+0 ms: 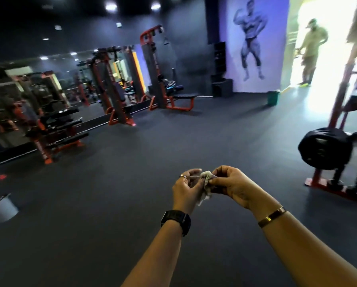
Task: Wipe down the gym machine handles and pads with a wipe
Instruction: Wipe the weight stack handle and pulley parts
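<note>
While between left hand (185, 189), right hand (234, 184), wipe (206, 177).

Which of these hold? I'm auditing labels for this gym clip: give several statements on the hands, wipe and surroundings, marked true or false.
1. The left hand and the right hand both pinch the wipe. True.
2. The wipe is pressed on a machine handle. False: it is held in mid-air above the floor.
3. A black watch sits on the left wrist. True.
4. The weight plate stands at far left. False: the weight plate is at right.
</note>
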`<state>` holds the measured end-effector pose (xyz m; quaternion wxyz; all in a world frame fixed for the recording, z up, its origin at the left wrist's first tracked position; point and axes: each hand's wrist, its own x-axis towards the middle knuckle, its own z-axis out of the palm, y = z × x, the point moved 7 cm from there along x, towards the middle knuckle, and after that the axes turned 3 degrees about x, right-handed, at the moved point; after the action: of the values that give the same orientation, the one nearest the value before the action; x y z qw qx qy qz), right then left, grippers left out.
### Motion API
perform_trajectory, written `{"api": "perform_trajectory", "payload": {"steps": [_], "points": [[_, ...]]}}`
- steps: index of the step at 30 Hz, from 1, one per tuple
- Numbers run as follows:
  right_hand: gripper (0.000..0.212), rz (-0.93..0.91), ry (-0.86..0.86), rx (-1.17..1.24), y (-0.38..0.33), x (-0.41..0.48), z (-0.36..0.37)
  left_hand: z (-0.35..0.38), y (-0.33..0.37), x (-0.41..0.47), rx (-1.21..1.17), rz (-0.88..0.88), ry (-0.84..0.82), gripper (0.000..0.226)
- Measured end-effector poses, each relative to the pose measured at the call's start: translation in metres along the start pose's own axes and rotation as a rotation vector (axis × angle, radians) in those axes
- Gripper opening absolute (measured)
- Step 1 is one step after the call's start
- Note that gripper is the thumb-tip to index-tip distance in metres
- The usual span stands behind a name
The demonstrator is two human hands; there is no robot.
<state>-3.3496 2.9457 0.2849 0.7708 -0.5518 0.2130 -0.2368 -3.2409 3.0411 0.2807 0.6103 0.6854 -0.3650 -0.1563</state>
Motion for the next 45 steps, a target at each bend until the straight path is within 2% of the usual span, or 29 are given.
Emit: {"api": "perform_trajectory", "payload": {"steps": [3,6,10,13,20,21,23,25,28,33,36,39,43,45], "points": [[0.026,-0.022,0.1,0.021,-0.004,0.008,-0.015,0.017,-0.004,0.025,0.001,0.045,-0.077,0.012],[0.033,-0.054,0.215,0.074,-0.005,0.014,-0.027,0.032,-0.006,0.051,0.018,0.119,-0.188,0.014],[0.023,-0.121,0.293,0.039,-0.008,0.016,-0.039,0.051,0.001,0.072,-0.013,0.212,-0.318,0.018],[0.02,-0.142,0.356,0.072,-0.005,0.012,-0.049,0.064,-0.003,0.081,-0.066,0.218,-0.378,0.018],[0.014,-0.217,0.742,0.155,-0.006,-0.029,-0.099,0.126,0.002,0.076,-0.241,0.25,-0.612,0.007],[0.014,-0.231,0.783,0.158,-0.008,-0.037,-0.106,0.136,0.004,0.072,-0.244,0.249,-0.64,0.015],[0.013,-0.26,0.832,0.127,-0.013,-0.052,-0.12,0.156,0.009,0.065,-0.258,0.231,-0.71,0.023],[0.017,-0.297,0.854,0.108,-0.018,-0.063,-0.131,0.18,0.012,0.058,-0.293,0.187,-0.813,0.014],[0.026,-0.328,0.886,0.097,-0.024,-0.076,-0.152,0.211,0.025,0.044,-0.304,0.195,-0.973,0.026],[0.025,-0.32,0.936,0.005,-0.041,-0.094,-0.197,0.265,0.044,0.036,-0.309,0.24,-1.05,0.037],[0.019,-0.309,1.004,-0.038,-0.051,-0.104,-0.229,0.296,0.056,0.03,-0.287,0.291,-1.083,0.035],[0.015,-0.305,1.07,-0.103,-0.063,-0.108,-0.255,0.326,0.068,0.029,-0.306,0.272,-1.072,0.028],[0.014,-0.301,1.145,-0.237,-0.081,-0.116,-0.28,0.366,0.082,0.025,-0.256,0.255,-1.082,0.036],[0.012,-0.308,1.178,-0.231,-0.082,-0.12,-0.294,0.385,0.082,0.028,-0.237,0.258,-1.07,0.035]]}}
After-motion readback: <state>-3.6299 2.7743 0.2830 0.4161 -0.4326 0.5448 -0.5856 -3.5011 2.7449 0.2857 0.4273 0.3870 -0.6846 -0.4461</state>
